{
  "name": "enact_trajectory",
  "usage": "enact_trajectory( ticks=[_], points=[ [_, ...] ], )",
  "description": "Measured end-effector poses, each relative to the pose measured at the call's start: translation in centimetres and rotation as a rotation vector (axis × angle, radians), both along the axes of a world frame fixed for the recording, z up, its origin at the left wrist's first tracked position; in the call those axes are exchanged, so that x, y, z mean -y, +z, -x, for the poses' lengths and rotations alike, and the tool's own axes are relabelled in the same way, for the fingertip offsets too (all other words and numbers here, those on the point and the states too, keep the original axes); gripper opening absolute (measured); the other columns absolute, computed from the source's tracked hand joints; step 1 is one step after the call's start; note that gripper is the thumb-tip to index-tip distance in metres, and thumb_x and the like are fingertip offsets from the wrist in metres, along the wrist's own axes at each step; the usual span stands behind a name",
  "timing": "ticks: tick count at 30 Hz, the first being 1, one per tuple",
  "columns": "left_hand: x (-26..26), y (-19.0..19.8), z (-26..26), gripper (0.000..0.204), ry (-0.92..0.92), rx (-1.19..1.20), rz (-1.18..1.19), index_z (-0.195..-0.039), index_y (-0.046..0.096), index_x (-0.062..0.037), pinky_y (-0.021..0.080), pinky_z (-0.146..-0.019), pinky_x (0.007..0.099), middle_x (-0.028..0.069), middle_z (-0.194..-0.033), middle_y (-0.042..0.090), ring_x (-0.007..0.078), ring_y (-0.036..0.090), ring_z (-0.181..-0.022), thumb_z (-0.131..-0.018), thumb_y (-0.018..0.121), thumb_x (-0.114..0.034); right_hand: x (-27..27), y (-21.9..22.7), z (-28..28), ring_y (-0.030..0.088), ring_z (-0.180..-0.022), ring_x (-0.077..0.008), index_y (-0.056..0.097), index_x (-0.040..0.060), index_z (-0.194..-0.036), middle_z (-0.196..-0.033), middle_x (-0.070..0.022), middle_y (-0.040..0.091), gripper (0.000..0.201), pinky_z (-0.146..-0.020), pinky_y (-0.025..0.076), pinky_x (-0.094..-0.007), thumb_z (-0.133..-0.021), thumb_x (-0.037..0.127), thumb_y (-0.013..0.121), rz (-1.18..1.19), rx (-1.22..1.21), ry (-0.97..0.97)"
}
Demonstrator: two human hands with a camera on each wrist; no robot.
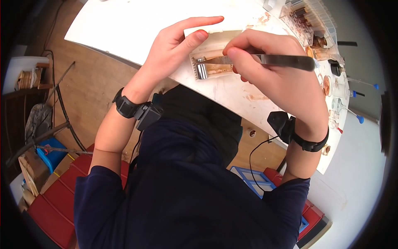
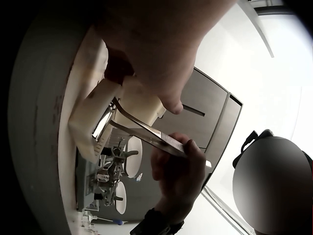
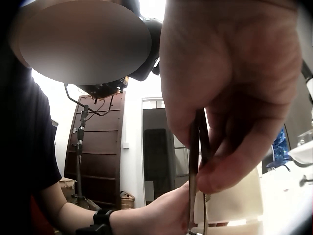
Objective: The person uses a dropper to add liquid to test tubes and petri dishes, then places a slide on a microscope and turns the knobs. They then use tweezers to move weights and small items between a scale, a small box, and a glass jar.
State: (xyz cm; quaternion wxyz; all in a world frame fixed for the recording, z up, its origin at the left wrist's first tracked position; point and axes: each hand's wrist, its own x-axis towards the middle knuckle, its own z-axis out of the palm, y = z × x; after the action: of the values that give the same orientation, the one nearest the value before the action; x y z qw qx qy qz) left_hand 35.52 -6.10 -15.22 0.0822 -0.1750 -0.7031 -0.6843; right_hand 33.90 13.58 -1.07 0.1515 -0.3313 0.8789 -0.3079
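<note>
My right hand (image 1: pixel 269 54) pinches a pair of steel tweezers (image 1: pixel 286 61) between thumb and fingers, and their tips point left into a small cream plastic box (image 1: pixel 192 68). Inside the box's left end lies a shiny metal cylinder (image 1: pixel 202 72). In the left wrist view the tweezer tips stand apart at one end of the cylinder (image 2: pixel 103 122). My left hand (image 1: pixel 174 41) is at the box's raised lid (image 1: pixel 213 40), with the index finger stretched out and the thumb close to the lid's edge. The box floor shows brown stains.
The box stands near the front edge of a white table (image 1: pixel 124 25). Along the right side are a clear rack (image 1: pixel 309 20), glassware (image 1: pixel 340 89) and blue-tipped rods. The left wrist view shows metal apparatus with round white discs (image 2: pixel 133 156) beyond the box.
</note>
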Motion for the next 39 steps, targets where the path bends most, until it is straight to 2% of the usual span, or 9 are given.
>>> enact_trajectory(
  ticks=[13, 14, 17, 19, 22, 25, 28, 31, 39],
  points=[
    [0.3, -0.1, -0.1, 0.053, -0.010, 0.008, 0.000, -0.137, 0.059, -0.0039, 0.043, -0.108, 0.0334, 0.0104, -0.139, 0.060, 0.0197, 0.056, -0.127, -0.105, 0.047, -0.045, 1.2, 0.8, 0.9, 0.064, -0.063, -0.0080, 0.068, -0.0033, -0.088, -0.069, -0.0041, 0.066, 0.019, -0.060, 0.053, -0.0226, -0.092, 0.014, 0.063, -0.033, 0.154, -0.047],
    [0.3, -0.1, -0.1, 0.053, -0.013, 0.012, -0.002, -0.137, 0.059, -0.0038, 0.042, -0.108, 0.0334, 0.0105, -0.140, 0.059, 0.0196, 0.056, -0.128, -0.105, 0.047, -0.045, 1.2, 0.8, 0.9, 0.064, -0.063, -0.0078, 0.068, -0.0029, -0.088, -0.069, -0.0037, 0.066, 0.019, -0.060, 0.052, -0.0223, -0.092, 0.015, 0.064, -0.034, 0.124, -0.043],
    [-0.2, -0.8, 0.2, 0.037, 0.061, -0.099, -0.058, -0.134, 0.064, -0.0109, 0.051, -0.089, 0.0257, 0.0040, -0.127, 0.068, 0.0092, 0.064, -0.102, -0.103, 0.057, -0.029, 1.4, 0.5, 0.8, 0.063, -0.060, -0.0081, 0.067, -0.0018, -0.086, -0.068, -0.0033, 0.066, 0.019, -0.057, 0.050, -0.0224, -0.092, 0.016, 0.066, -0.021, 0.037, -0.045],
    [0.1, -0.5, -0.1, 0.037, 0.037, 0.007, -0.053, -0.135, 0.063, -0.0098, 0.050, -0.090, 0.0262, 0.0044, -0.128, 0.068, 0.0099, 0.064, -0.104, -0.103, 0.056, -0.029, 1.8, 0.4, 0.5, 0.062, -0.057, -0.0097, 0.067, -0.0010, -0.085, -0.064, -0.0038, 0.065, 0.020, -0.054, 0.048, -0.0234, -0.091, 0.018, 0.069, 0.009, -0.021, -0.071],
    [0.2, -0.3, -0.3, 0.038, 0.013, 0.061, -0.068, -0.135, 0.062, -0.0085, 0.050, -0.093, 0.0274, 0.0050, -0.130, 0.067, 0.0116, 0.064, -0.107, -0.103, 0.056, -0.028, 2.3, 3.6, 1.6, 0.066, -0.058, -0.0226, 0.068, -0.0036, -0.085, -0.070, -0.0134, 0.070, 0.030, -0.057, 0.052, -0.0301, -0.094, 0.025, 0.066, -0.169, -0.106, 0.277],
    [0.1, -0.4, -0.1, 0.038, 0.027, 0.001, -0.070, -0.136, 0.062, -0.0079, 0.050, -0.094, 0.0287, 0.0055, -0.130, 0.067, 0.0135, 0.064, -0.109, -0.103, 0.056, -0.027, 3.5, 1.7, 0.3, 0.060, -0.045, -0.0239, 0.066, -0.0048, -0.072, -0.055, -0.0126, 0.063, 0.032, -0.050, 0.049, -0.0297, -0.085, 0.023, 0.076, -0.018, -0.181, 0.009],
    [0.1, -0.5, -0.1, 0.037, 0.040, -0.027, -0.059, -0.135, 0.062, -0.0077, 0.051, -0.095, 0.0296, 0.0060, -0.130, 0.067, 0.0147, 0.065, -0.110, -0.103, 0.056, -0.026, 3.6, 1.8, 0.3, 0.067, -0.054, -0.0228, 0.072, 0.0012, -0.081, -0.065, -0.0110, 0.069, 0.025, -0.054, 0.051, -0.0295, -0.089, 0.025, 0.072, -0.094, -0.142, -0.057],
    [0.1, -0.6, -0.2, 0.037, 0.054, -0.018, -0.032, -0.135, 0.062, -0.0078, 0.051, -0.096, 0.0302, 0.0064, -0.131, 0.067, 0.0151, 0.065, -0.111, -0.103, 0.055, -0.025, 2.6, -1.1, 0.4, 0.060, -0.051, -0.0151, 0.065, -0.0003, -0.084, -0.058, -0.0068, 0.061, 0.024, -0.049, 0.043, -0.0272, -0.090, 0.022, 0.073, 0.010, -0.412, 0.002],
    [0.1, -0.6, -0.2, 0.036, 0.056, -0.009, -0.029, -0.135, 0.062, -0.0096, 0.051, -0.096, 0.0298, 0.0061, -0.130, 0.067, 0.0156, 0.065, -0.111, -0.103, 0.056, -0.024, 2.9, -1.1, -0.1, 0.056, -0.046, -0.0225, 0.067, 0.0005, -0.084, -0.051, -0.0108, 0.054, 0.027, -0.047, 0.040, -0.0328, -0.092, 0.026, 0.069, -0.039, -0.529, 0.059]
  ],
)
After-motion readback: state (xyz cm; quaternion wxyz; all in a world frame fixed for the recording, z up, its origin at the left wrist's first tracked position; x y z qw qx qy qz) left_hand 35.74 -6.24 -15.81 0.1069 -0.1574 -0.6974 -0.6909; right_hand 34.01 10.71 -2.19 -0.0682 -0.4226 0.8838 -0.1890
